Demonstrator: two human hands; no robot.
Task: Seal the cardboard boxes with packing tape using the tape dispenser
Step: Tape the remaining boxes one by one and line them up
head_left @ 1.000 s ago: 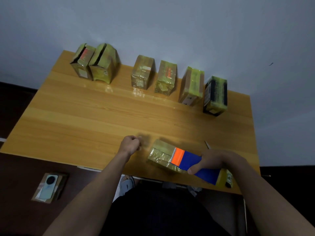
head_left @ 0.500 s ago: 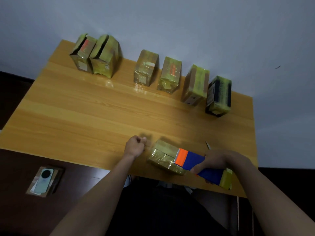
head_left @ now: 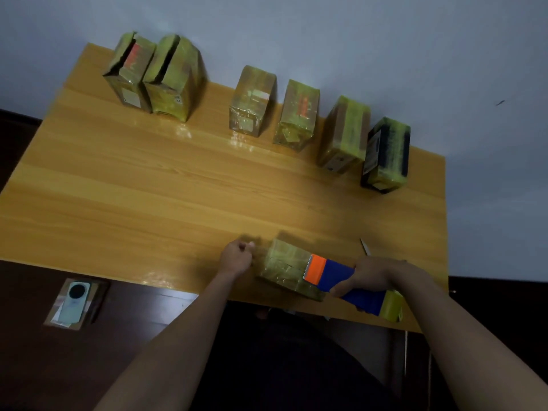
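Note:
A small tape-wrapped cardboard box (head_left: 284, 266) lies near the table's front edge. My right hand (head_left: 375, 275) grips the blue tape dispenser (head_left: 350, 284) by its body. The dispenser's orange toothed end (head_left: 316, 271) rests on the box's right part, and its yellowish tape roll (head_left: 391, 304) sticks out behind my hand. Just left of the box, my left hand (head_left: 237, 258) is curled with thumb and forefinger pinched together. A faint glossy strip of tape seems to run from those fingers to the box.
Several taped boxes stand in a row along the far edge of the wooden table (head_left: 148, 188), two at the far left (head_left: 154, 78) and a dark one at the right (head_left: 385, 155). A thin pale blade-like item (head_left: 365, 247) lies behind my right hand. A phone on a box (head_left: 72, 304) sits on the floor.
The view has tilted a little, shifting the table in frame. Both hands, the dispenser and the box keep nearly the same places relative to each other.

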